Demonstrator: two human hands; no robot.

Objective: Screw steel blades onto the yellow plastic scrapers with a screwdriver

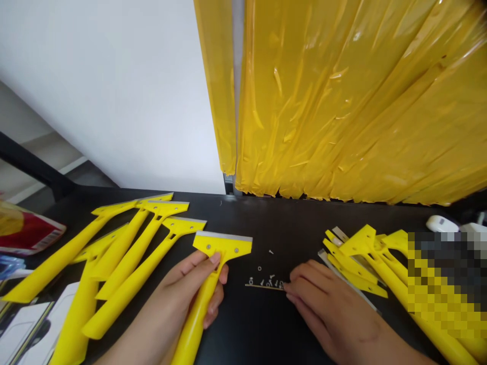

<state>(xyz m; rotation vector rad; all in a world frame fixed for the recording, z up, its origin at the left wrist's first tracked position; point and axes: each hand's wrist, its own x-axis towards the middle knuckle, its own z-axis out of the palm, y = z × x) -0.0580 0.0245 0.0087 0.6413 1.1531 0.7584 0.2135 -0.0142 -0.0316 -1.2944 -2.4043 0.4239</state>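
left hand (pixel 190 291) fingers curl closed around the neck of a yellow scraper (pixel 213 274), blade end at twelve o'clock. right hand (pixel 327 304) fingertips pinch at the small screws (pixel 266 280) on the black table (pixel 266 329), at three o'clock of the scraper.

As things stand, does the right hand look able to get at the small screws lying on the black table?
Probably yes. The right hand rests with its fingertips right beside the small screws on the black table, and nothing lies between them; the left hand is busy holding a yellow scraper.
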